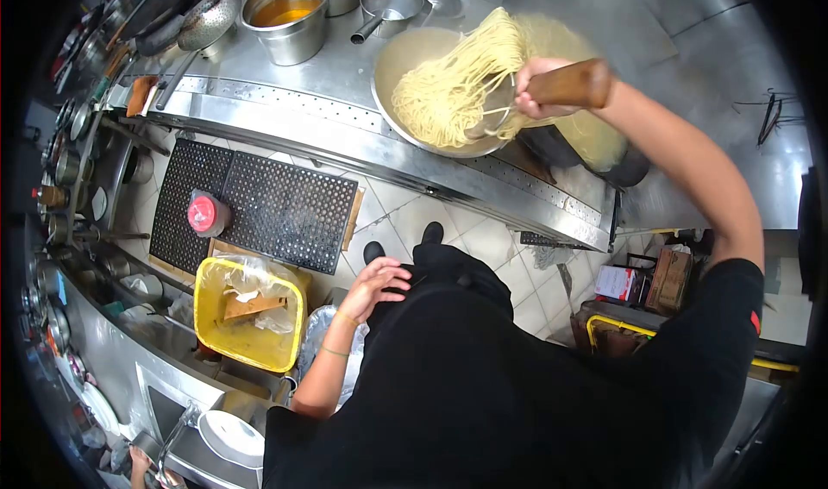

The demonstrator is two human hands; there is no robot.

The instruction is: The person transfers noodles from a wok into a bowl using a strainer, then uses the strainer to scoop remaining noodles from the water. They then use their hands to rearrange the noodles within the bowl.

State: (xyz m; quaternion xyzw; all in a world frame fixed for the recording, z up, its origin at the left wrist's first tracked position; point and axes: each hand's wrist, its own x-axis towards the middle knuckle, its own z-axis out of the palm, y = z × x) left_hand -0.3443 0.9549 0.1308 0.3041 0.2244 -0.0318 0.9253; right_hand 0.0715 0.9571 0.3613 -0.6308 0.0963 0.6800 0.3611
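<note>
My right hand (pixel 545 92) is closed around the wooden handle (pixel 571 84) of a metal strainer, whose head is mostly hidden by noodles. Long yellow noodles (pixel 448 92) hang over the strainer and heap in a wide pale bowl (pixel 385 62) on the steel counter. Right beside the bowl, a wok (pixel 595 140) holds cloudy, steaming liquid, with more noodles at its edge. My left hand (pixel 376 289) hangs low by my thigh, fingers loosely apart and holding nothing.
A steel pot of amber liquid (pixel 287 10) and a small saucepan (pixel 392 8) stand left of the bowl. Below are a black floor mat (pixel 289 209), a red-lidded tub (pixel 207 214) and a yellow bin (pixel 250 360). Another person's hand (pixel 140 461) shows at lower left.
</note>
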